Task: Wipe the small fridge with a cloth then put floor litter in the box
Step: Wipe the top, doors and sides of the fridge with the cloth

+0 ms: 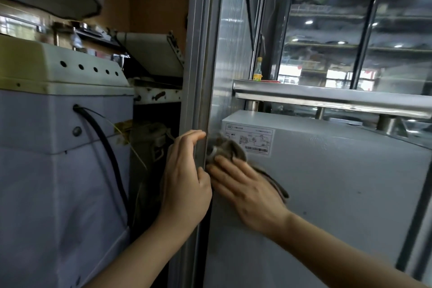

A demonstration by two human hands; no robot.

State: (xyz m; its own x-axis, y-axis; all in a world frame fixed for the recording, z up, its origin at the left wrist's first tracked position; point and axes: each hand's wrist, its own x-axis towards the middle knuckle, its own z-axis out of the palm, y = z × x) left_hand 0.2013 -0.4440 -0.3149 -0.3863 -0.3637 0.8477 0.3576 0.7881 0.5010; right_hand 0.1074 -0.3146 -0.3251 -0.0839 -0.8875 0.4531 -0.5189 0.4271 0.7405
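Observation:
The small white fridge (339, 170) fills the right half of the view, its side panel facing me with a label sticker (250, 137) near the top left corner. A grey-brown cloth (230, 149) is bunched against that panel just below the sticker. My right hand (247, 192) lies flat on the cloth, pressing it to the fridge. My left hand (184, 180) rests with fingers apart on the metal frame post (201, 77) beside the fridge's left edge, holding nothing. No box or floor litter is in view.
A steel rail (327, 98) runs above the fridge, with a small bottle (257, 70) on it and a glass display case (350, 37) behind. Left of the post stands a blue-grey machine (58, 147) with a black cable (109, 152), leaving a narrow dark gap between.

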